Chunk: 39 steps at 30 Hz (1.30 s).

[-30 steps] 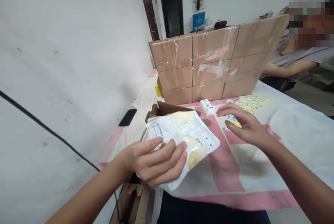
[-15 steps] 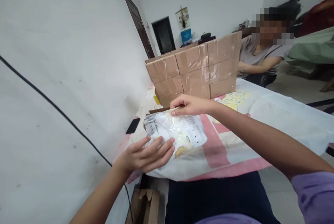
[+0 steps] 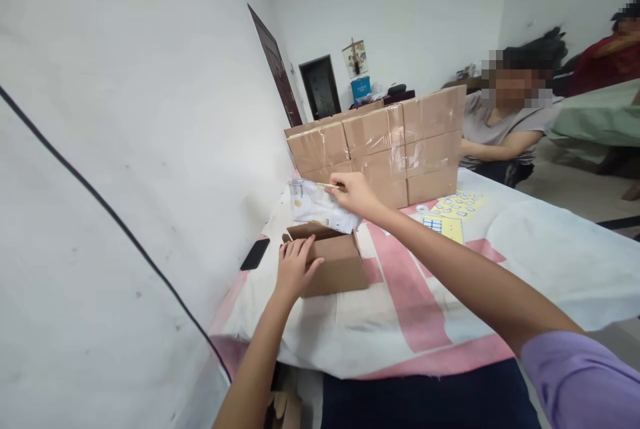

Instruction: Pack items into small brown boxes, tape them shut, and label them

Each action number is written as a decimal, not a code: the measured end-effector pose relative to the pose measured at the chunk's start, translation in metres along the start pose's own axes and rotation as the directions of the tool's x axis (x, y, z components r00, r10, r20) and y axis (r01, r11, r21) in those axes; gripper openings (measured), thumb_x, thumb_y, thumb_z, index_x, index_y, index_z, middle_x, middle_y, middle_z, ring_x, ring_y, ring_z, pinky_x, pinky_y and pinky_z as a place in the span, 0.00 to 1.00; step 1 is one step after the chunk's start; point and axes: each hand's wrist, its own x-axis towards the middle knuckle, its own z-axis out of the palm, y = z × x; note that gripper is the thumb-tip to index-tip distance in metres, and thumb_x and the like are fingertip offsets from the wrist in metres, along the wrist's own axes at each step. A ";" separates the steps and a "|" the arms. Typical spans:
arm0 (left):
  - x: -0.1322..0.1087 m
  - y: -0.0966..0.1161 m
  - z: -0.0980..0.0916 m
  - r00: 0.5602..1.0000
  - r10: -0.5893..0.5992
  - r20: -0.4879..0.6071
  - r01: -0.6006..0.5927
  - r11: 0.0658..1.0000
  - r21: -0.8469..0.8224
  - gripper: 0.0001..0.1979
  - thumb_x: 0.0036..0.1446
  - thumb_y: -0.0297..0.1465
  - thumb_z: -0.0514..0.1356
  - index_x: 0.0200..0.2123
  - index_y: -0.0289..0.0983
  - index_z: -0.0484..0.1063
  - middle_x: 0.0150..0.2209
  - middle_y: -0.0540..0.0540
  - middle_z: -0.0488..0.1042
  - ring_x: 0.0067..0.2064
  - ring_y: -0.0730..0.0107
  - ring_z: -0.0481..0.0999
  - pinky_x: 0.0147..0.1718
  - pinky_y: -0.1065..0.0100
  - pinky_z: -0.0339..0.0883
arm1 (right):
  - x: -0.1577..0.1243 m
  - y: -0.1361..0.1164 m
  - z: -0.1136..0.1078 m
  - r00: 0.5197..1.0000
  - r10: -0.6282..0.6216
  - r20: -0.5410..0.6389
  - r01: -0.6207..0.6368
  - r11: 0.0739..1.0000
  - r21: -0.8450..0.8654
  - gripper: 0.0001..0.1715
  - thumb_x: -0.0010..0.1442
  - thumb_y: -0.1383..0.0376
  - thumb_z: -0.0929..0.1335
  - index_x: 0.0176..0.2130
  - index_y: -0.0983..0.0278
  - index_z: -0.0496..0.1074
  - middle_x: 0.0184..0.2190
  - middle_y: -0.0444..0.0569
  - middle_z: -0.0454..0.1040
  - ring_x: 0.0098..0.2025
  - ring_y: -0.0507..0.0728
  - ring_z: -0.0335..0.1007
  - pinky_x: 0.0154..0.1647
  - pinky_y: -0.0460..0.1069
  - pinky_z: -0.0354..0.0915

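Note:
My right hand [image 3: 354, 194] pinches the top edge of a white printed pouch [image 3: 325, 209]. The pouch hangs just above and behind an open cardboard box [image 3: 336, 267] on the table; whether its lower end is inside I cannot tell. Against the box's near left edge lies my left hand [image 3: 299, 263], its fingers spread over the cardboard and holding nothing. The inside of the box is mostly hidden by its front wall and the pouch.
Taped cardboard boxes [image 3: 380, 155] stand stacked behind. A black phone [image 3: 255, 254] lies left on the patterned tablecloth [image 3: 415, 309], near the wall. A person [image 3: 505, 129] sits beyond the stack at right. Another cardboard box [image 3: 285, 410] is below the table.
The pouch has been lifted away from in front of the box to above its far side by my right hand. My left hand has let go of the pouch and rests on the box.

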 end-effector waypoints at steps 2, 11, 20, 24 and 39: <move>-0.001 0.006 0.001 1.000 -0.010 -0.018 0.010 1.000 -0.006 0.20 0.65 0.43 0.59 0.56 0.43 0.71 0.49 0.39 0.80 0.51 0.50 0.77 0.53 0.49 0.63 | 0.003 -0.006 0.010 0.999 -0.039 -0.024 0.040 0.999 0.032 0.14 0.60 0.62 0.67 0.26 0.62 0.62 0.22 0.40 0.61 0.27 0.52 0.56 0.31 0.48 0.49; -0.023 0.031 -0.001 0.997 0.022 -0.070 -0.025 0.999 -0.046 0.12 0.65 0.43 0.61 0.42 0.41 0.73 0.41 0.41 0.80 0.43 0.55 0.77 0.43 0.53 0.60 | -0.022 -0.006 0.030 0.959 -0.087 0.269 0.125 0.984 -0.127 0.14 0.63 0.63 0.67 0.26 0.62 0.66 0.22 0.43 0.66 0.27 0.53 0.59 0.31 0.48 0.47; -0.023 0.041 -0.002 0.992 0.035 -0.119 -0.043 0.997 -0.063 0.13 0.64 0.43 0.62 0.42 0.39 0.72 0.39 0.45 0.80 0.42 0.59 0.76 0.43 0.57 0.57 | -0.037 -0.006 0.007 0.889 -0.004 0.458 0.283 0.791 -0.542 0.13 0.69 0.62 0.65 0.39 0.63 0.78 0.38 0.55 0.80 0.40 0.61 0.73 0.35 0.50 0.52; -0.019 0.046 0.001 0.989 0.030 -0.143 -0.038 0.998 -0.052 0.14 0.64 0.43 0.62 0.43 0.38 0.72 0.39 0.45 0.79 0.42 0.59 0.75 0.44 0.58 0.56 | -0.043 -0.014 0.008 0.841 -0.063 0.538 0.415 0.714 -0.564 0.13 0.68 0.67 0.64 0.38 0.66 0.78 0.36 0.59 0.80 0.49 0.64 0.70 0.44 0.52 0.57; -0.014 0.067 0.007 0.990 0.041 -0.137 -0.049 0.998 -0.051 0.13 0.63 0.42 0.63 0.41 0.39 0.72 0.40 0.46 0.79 0.42 0.61 0.74 0.43 0.59 0.56 | -0.067 -0.006 0.008 0.531 0.059 0.845 0.566 0.718 -0.405 0.13 0.65 0.72 0.66 0.43 0.68 0.80 0.41 0.60 0.82 0.43 0.64 0.79 0.38 0.51 0.64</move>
